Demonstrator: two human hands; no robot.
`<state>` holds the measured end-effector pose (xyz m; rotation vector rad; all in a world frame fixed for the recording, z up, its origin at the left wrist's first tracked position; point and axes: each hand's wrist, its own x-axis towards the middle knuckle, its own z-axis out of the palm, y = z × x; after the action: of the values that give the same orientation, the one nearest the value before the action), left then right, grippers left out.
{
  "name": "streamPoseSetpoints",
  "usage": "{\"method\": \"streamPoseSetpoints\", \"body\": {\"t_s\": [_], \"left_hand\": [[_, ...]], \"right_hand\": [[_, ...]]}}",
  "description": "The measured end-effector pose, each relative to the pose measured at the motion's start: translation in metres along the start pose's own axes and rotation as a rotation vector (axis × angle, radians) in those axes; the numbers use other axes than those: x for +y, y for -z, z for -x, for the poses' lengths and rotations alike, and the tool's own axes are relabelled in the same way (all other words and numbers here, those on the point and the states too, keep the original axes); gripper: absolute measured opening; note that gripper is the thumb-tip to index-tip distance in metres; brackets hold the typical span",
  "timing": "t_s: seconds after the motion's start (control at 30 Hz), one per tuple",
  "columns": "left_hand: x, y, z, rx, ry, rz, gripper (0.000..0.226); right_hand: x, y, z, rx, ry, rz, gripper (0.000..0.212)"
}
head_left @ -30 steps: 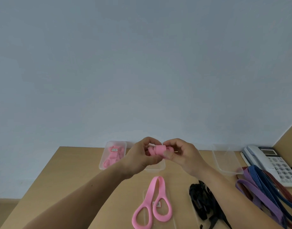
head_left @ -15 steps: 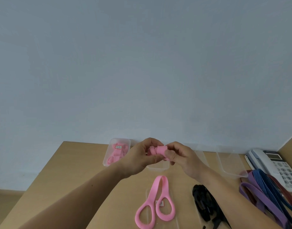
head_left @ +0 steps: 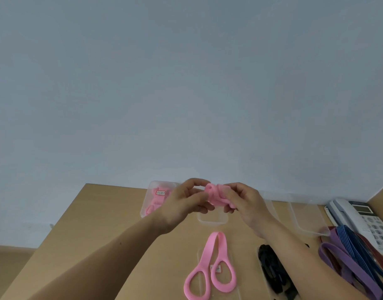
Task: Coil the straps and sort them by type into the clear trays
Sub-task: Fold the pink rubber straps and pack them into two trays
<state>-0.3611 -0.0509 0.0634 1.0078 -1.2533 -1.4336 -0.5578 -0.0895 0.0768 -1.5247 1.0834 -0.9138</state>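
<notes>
Pink coil (head_left: 216,194) is pinched between left hand (head_left: 181,204) and right hand (head_left: 244,202) above the tabletop (head_left: 99,234), long axis left-right; the pink-strap tray (head_left: 152,183) is found behind-left, nearer the left hand.

Left hand (head_left: 181,205), right hand (head_left: 247,204), forearms (head_left: 112,263) (all bare)

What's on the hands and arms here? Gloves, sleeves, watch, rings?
Nothing worn that shows. The left hand and right hand have no gloves, rings or watch. The left forearm and right forearm are uncovered to the frame edge; no sleeves in view.
</notes>
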Motion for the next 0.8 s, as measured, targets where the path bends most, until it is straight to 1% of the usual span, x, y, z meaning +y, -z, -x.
{"method": "streamPoseSetpoints", "body": {"t_s": [0.03, 0.13, 0.23, 0.33, 0.4, 0.5, 0.57, 0.63, 0.73, 0.8], "left_hand": [[0.001, 0.005, 0.001, -0.014, 0.002, 0.019, 0.042], [0.000, 0.014, 0.002, -0.034, -0.025, -0.025, 0.030], [-0.005, 0.020, 0.001, -0.003, -0.067, -0.080, 0.017], [-0.012, 0.023, 0.001, 0.038, -0.092, -0.182, 0.014], [-0.013, 0.026, 0.002, 0.046, -0.085, -0.208, 0.020], [-0.008, 0.034, 0.004, 0.023, -0.014, -0.187, 0.040], [-0.003, 0.037, 0.003, -0.009, 0.067, -0.135, 0.044], [0.000, 0.038, 0.000, -0.046, 0.127, -0.130, 0.038], [-0.002, 0.040, -0.005, -0.066, 0.177, -0.139, 0.024], [-0.006, 0.041, -0.006, -0.071, 0.206, -0.098, 0.023]], "right_hand": [[-0.001, -0.001, -0.001, 0.011, -0.012, -0.009, 0.026], [-0.001, -0.008, -0.003, 0.014, -0.054, -0.027, 0.026], [-0.001, -0.016, -0.004, 0.043, -0.105, -0.030, 0.025], [-0.001, -0.023, -0.005, 0.060, -0.121, -0.017, 0.029], [-0.003, -0.026, -0.005, 0.061, -0.116, -0.004, 0.028], [-0.006, -0.031, -0.005, 0.030, -0.112, 0.017, 0.028], [-0.007, -0.035, -0.004, -0.005, -0.120, 0.035, 0.023], [-0.006, -0.040, -0.002, -0.036, -0.115, 0.038, 0.021], [-0.001, -0.046, 0.000, -0.037, -0.118, 0.054, 0.024], [0.004, -0.049, 0.000, -0.029, -0.111, 0.127, 0.020]]}}
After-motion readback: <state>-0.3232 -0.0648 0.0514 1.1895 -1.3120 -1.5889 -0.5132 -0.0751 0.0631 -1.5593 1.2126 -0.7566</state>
